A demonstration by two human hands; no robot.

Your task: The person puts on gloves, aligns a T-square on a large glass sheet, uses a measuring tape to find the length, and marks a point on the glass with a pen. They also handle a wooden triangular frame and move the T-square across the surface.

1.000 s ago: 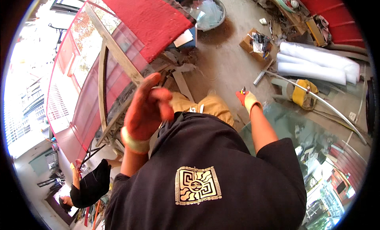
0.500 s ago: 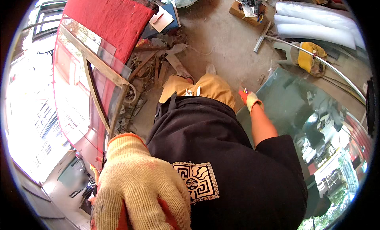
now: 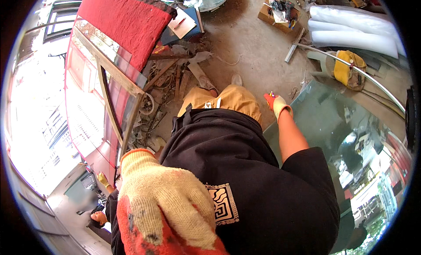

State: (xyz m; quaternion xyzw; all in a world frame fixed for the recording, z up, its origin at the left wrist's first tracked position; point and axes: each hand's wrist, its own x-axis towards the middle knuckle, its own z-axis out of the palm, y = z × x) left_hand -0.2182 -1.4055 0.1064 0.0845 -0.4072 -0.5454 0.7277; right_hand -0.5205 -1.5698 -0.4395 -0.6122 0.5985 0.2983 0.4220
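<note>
My left hand (image 3: 164, 198), in a cream knit glove with a red coated palm and orange cuff, fills the lower middle, very close. Its fingers bend toward the lower edge, where the fingertips and anything between them are hidden. My right hand (image 3: 277, 105), gloved in the same cream and red, hangs beside my tan trousers (image 3: 243, 103). Closed fingers there hold a small purple-and-yellow thing (image 3: 272, 94), too tiny to name. That hand is near the edge of a large greenish glass sheet (image 3: 302, 114), which lies to the right and shows reflections.
Left stands a wooden frame (image 3: 115, 75) with glass, beside a red covered surface (image 3: 123, 24). Scrap wood (image 3: 162, 73) litters the floor. Ahead are a cardboard box (image 3: 280, 24) with tools, white rolls (image 3: 351, 37) and a yellow bag (image 3: 350, 70). A person (image 3: 98, 216) shows at lower left.
My left hand has turned slightly and shifted right, showing more of its red coating. The view has shifted a little. More of the person at lower left shows, with a yellow-gloved hand.
</note>
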